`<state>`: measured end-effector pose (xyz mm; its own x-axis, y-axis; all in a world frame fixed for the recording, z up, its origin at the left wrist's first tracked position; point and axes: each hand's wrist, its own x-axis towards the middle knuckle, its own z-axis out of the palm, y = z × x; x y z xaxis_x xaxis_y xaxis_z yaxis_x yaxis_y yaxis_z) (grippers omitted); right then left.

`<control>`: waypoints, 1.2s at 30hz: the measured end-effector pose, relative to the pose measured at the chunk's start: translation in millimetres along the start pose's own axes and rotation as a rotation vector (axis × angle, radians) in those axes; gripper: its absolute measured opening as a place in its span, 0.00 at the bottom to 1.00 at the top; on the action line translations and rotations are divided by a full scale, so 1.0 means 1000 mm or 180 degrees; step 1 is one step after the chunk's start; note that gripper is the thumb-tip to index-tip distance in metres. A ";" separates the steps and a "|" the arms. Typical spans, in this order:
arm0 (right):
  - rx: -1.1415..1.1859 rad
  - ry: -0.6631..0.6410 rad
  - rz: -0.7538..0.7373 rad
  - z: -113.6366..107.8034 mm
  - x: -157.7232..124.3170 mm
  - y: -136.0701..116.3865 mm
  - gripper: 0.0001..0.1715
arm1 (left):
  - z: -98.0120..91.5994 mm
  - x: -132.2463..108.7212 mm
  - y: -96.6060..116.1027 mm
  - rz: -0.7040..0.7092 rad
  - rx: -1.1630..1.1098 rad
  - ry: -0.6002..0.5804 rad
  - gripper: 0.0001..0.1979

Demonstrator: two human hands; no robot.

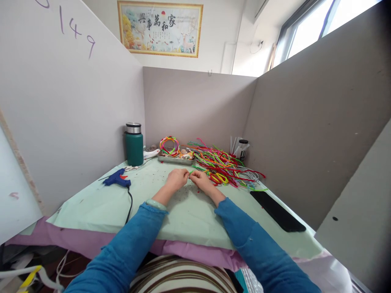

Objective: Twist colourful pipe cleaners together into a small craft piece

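Observation:
Over the middle of the table, my left hand (177,179) and my right hand (200,180) meet, fingertips almost touching. Both are closed in a pinch on a short green pipe cleaner (191,173); only a small bit of it shows between the fingers. Just beyond and right of my hands lies a tangled pile of colourful pipe cleaners (222,160). A metal tray (175,159) behind my left hand carries small pieces, and a ring of coloured pipe cleaners (169,144) stands in it.
At the left, a blue glue gun (117,178) lies with its black cord running to the front edge. A green bottle (134,145) stands behind it. A flat black object (277,211) lies at the right. Partition walls enclose three sides; a black-capped container (242,149) stands in the back corner.

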<state>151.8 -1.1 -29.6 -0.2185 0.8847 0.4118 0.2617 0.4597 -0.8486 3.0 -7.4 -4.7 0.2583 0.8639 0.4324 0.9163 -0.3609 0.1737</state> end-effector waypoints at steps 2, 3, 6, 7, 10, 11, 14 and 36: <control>-0.0240 0.0160 -0.0174 0.000 0.001 0.002 0.08 | 0.001 0.000 0.000 0.0016 0.0035 -0.0024 0.17; -0.0350 0.0233 -0.0229 0.001 0.001 0.002 0.09 | 0.001 0.000 0.000 0.0028 0.0041 -0.0035 0.17; -0.0639 0.0370 -0.0284 0.001 0.001 0.001 0.10 | 0.001 0.000 0.000 0.0063 0.0049 -0.0064 0.17; -0.0712 0.0403 -0.0285 0.000 0.000 0.000 0.10 | 0.001 0.000 0.000 0.0073 0.0052 -0.0070 0.17; -0.0853 0.0483 -0.0309 0.000 -0.001 -0.002 0.10 | -0.001 -0.001 0.001 0.0081 0.0055 -0.0110 0.16; -0.0878 0.0501 -0.0314 0.000 -0.001 -0.001 0.10 | -0.001 -0.002 0.002 0.0079 0.0055 -0.0126 0.16; -0.0894 0.0511 -0.0322 0.000 0.000 0.000 0.11 | -0.003 -0.003 0.003 0.0078 0.0050 -0.0162 0.16; -0.0943 0.0403 -0.0473 0.000 -0.003 -0.005 0.17 | -0.005 -0.006 0.004 -0.0010 0.0297 -0.0241 0.17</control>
<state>150.7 -5.7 -26.5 -0.1614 0.8006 0.5771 0.5012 0.5702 -0.6509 3.4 -16.0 -2.4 0.2745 0.8902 0.3635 0.9407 -0.3270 0.0904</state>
